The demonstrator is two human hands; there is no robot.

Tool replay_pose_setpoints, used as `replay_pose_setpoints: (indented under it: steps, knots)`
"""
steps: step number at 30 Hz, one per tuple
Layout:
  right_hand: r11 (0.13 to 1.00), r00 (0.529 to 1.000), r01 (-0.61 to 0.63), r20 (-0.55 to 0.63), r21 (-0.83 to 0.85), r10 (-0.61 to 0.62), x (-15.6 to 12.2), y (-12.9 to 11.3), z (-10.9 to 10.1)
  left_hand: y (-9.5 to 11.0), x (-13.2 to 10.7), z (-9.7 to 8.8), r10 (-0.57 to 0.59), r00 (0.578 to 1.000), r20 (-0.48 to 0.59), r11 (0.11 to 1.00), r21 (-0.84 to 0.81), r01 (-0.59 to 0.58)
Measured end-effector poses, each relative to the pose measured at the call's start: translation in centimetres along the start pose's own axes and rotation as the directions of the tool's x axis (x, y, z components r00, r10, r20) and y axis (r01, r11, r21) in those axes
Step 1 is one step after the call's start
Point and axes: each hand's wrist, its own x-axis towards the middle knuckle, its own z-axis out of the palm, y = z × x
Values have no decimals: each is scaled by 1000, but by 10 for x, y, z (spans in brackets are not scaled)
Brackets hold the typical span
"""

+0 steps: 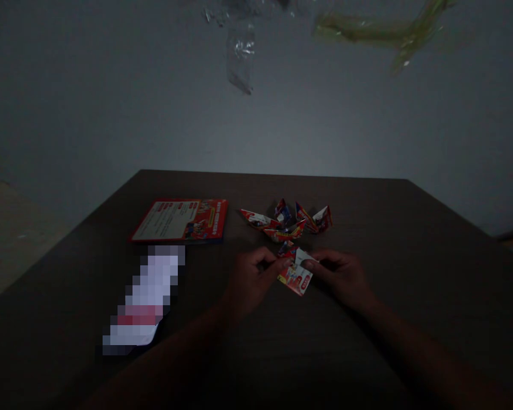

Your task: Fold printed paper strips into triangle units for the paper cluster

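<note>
Both my hands pinch a small piece of printed paper [297, 277], coloured red, white and yellow and partly folded. My left hand [254, 279] grips its left side with the thumb on top. On the opposite side, the thumb of my right hand [344, 277] presses the white part, fingers curled beneath. Just beyond the hands lie several folded paper shapes [285, 230] in red, white and blue, with pointed corners standing up. The undersides of the fingers are hidden.
A red booklet or stack of printed sheets [166, 221] lies on the dark table [248, 359] at the left. Nearer me is a phone-shaped bright object [147, 296], its surface pixelated. Behind the table rises a pale wall [260, 131] with clear and yellowish tape [367, 31] on it.
</note>
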Motion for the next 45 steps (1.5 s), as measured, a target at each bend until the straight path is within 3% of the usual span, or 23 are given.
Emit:
replay_pose_setpoints:
  steps: [9,13,18,27,39,45]
  knots:
    - [995,997,-67,46,76,64,2,-1,1,-2,1,1,63,998,-4,997,-33,-63]
    - [973,980,-142,164,182,112,4,0,5,-3,1,2,59,998,-18,998,7,-59]
    - [973,962,-173,238,150,134,4,4,4,-1,1,3,48,999,-1,999,-11,-48]
    - [986,949,-133,298,97,98,2,6,1,-3,3,6,-115,977,180,960,-231,156]
    - [995,953,-98,290,28,86,2,1,2,-5,4,5,-85,971,224,939,-308,154]
    - [986,944,-150,308,74,120,1,1,0,-5,5,4,-42,963,265,924,-357,138]
